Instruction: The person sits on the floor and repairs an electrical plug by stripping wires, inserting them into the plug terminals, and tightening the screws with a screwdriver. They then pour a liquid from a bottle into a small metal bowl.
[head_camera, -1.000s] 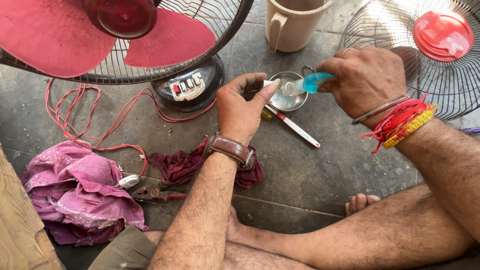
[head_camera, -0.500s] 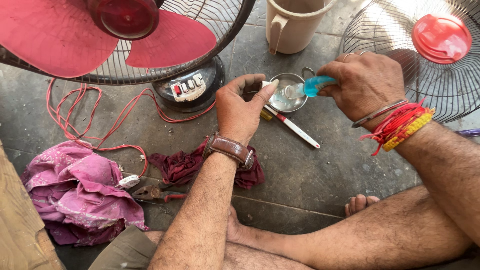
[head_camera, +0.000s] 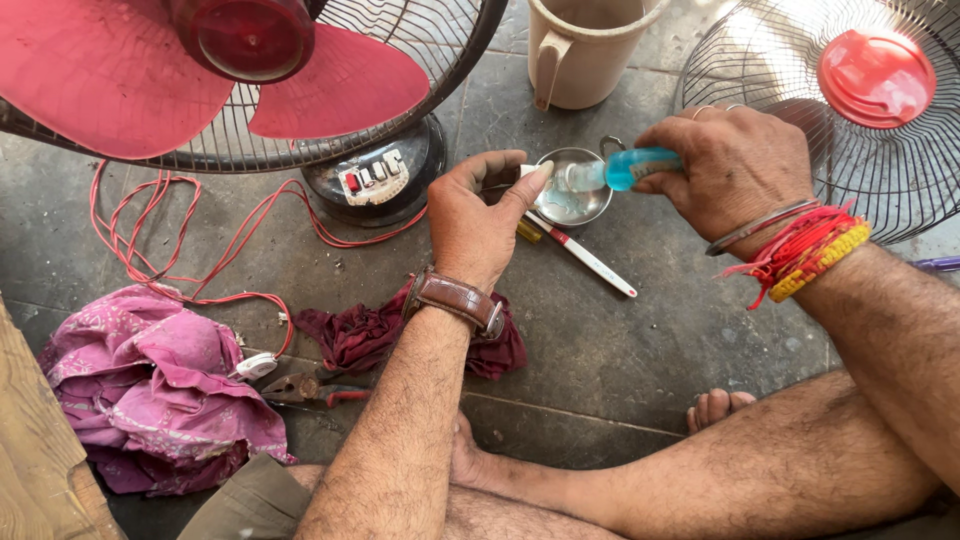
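My right hand (head_camera: 735, 165) grips a small blue squeeze bottle (head_camera: 625, 168), lying sideways with its clear nozzle pointing left over a small round metal bowl (head_camera: 580, 205). My left hand (head_camera: 480, 215) pinches a small white piece (head_camera: 528, 172) between thumb and fingers, right at the nozzle tip. A white and red screwdriver (head_camera: 583, 256) lies on the floor just below the bowl. A brown wristwatch sits on my left wrist; red and yellow threads and a metal bangle circle my right wrist.
A fan with pink blades (head_camera: 250, 70) and its round base (head_camera: 375, 175) stand at the back left, a red cord (head_camera: 180, 240) trailing off. A beige jug (head_camera: 585, 50), detached fan grille (head_camera: 850, 110), maroon rag (head_camera: 370, 335), pink cloth (head_camera: 160, 390) and pliers (head_camera: 310, 390) lie around.
My right hand has tilted the blue bottle flatter and brought its nozzle closer to the piece in my left fingers. The left hand has barely moved.
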